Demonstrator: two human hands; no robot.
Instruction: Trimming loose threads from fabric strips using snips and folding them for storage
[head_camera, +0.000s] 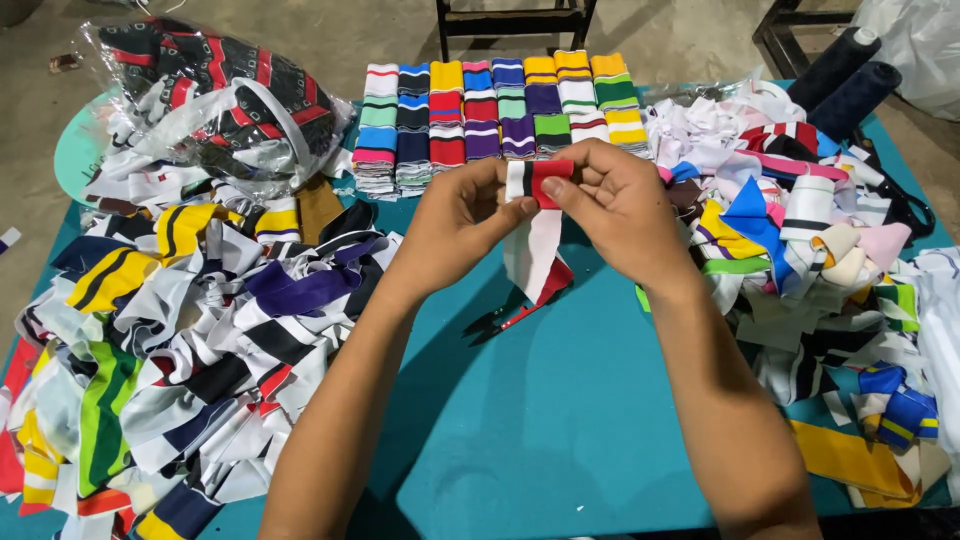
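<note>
Here, hands (540, 215) pinching striped band (537, 215), fabric piles (190, 330) flanking

left hand (462, 215), right hand (618, 205), pinching striped ribbed band (537, 228), teal table (560, 420)

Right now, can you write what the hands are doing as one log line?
left hand: pinching striped fabric strip | right hand: pinching its folded top | snips: on teal table | folded stacks: behind

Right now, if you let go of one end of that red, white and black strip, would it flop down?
Probably yes. The strip already hangs limp below both hands, left hand and right hand, so it looks soft and floppy. It seems thin, so likely light, and unlikely to roll.
</note>
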